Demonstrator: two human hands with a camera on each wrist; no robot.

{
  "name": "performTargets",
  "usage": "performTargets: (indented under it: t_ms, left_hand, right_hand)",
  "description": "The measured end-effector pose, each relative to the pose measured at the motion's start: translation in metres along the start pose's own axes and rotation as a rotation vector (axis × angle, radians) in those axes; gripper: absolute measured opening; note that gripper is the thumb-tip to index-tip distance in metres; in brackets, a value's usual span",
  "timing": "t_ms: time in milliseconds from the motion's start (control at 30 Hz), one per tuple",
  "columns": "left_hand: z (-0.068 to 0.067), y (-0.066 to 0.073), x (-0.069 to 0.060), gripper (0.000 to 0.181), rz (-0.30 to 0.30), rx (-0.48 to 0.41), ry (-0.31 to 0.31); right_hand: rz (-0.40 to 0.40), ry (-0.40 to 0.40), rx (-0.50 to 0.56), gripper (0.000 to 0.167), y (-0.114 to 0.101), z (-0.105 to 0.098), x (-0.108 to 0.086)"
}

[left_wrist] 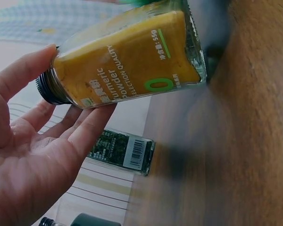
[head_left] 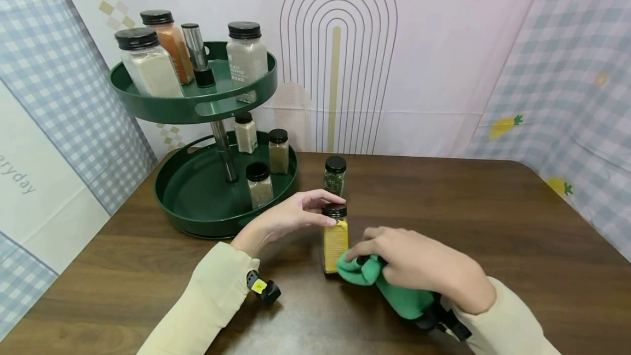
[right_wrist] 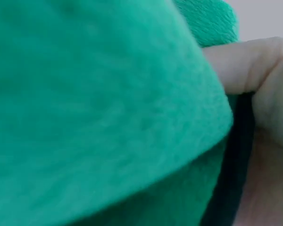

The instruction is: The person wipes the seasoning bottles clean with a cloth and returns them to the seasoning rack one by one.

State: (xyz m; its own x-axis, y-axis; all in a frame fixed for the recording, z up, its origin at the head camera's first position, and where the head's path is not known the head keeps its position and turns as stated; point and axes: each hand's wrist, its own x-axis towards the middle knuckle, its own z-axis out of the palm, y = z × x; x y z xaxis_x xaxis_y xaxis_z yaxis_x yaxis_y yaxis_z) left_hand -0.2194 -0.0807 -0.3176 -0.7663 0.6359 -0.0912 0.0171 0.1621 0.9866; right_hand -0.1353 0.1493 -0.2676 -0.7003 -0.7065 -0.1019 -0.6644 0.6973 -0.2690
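A jar of turmeric powder (head_left: pixel 336 245) with a black lid stands on the table. My left hand (head_left: pixel 302 212) holds it near the lid, thumb on one side and fingers on the other; in the left wrist view the label of the turmeric jar (left_wrist: pixel 132 66) shows. My right hand (head_left: pixel 419 262) grips a green cloth (head_left: pixel 362 270), whose bunched end meets the jar's lower right side. Folds of the green cloth (right_wrist: pixel 99 113) fill most of the right wrist view. Just behind the turmeric stands a jar of dried green herbs (head_left: pixel 335 176).
At the left stands a two-tier green rack (head_left: pixel 197 223). Its upper tray bears large jars, among them a black pepper jar (head_left: pixel 246 62), and a metal post (head_left: pixel 195 48). Several small jars, one a black-lidded jar (head_left: pixel 259 188), occupy the lower tray. A patterned cloth backdrop (head_left: pixel 434 59) hangs behind.
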Motion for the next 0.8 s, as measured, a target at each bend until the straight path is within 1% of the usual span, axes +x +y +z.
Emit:
performTargets:
  t_ms: [67, 167, 233, 267, 300, 367, 500, 600, 800]
  left_hand:
    - [0.001, 0.0, 0.001, 0.044, 0.023, 0.01, -0.009]
    - [0.002, 0.0, 0.001, 0.045, 0.078, 0.027, -0.017]
    - [0.002, 0.0, 0.001, 0.047, 0.112, 0.037, -0.021]
    - [0.003, 0.001, 0.001, 0.048, 0.124, 0.04, -0.023]
    - [0.003, 0.001, 0.001, 0.048, 0.13, 0.043, -0.025]
    - [0.003, 0.001, 0.001, 0.049, 0.133, 0.046, -0.03]
    - [0.003, 0.001, 0.0, 0.048, 0.112, 0.035, -0.049]
    - [0.002, 0.001, 0.0, 0.048, 0.099, 0.029, -0.065]
    - [0.002, 0.0, 0.0, 0.048, 0.077, 0.003, -0.075]
  right_hand:
    - [-0.025, 0.128, -0.045, 0.065, 0.004, -0.006, -0.004]
    - [-0.044, 0.313, -0.121, 0.064, 0.008, -0.01, -0.007]
    - [-0.043, 0.388, -0.167, 0.061, 0.01, -0.01, -0.005]
    - [-0.046, 0.404, -0.181, 0.06, 0.011, -0.009, -0.004]
    - [-0.047, 0.404, -0.187, 0.059, 0.012, -0.008, -0.003]
    - [-0.046, 0.374, -0.17, 0.057, 0.013, -0.005, 0.0]
    - [-0.021, 0.309, -0.109, 0.057, 0.013, -0.001, 0.003]
    - [-0.014, 0.303, -0.096, 0.057, 0.013, 0.001, 0.003]
    - [-0.048, 0.303, -0.115, 0.057, 0.013, 0.002, 0.004]
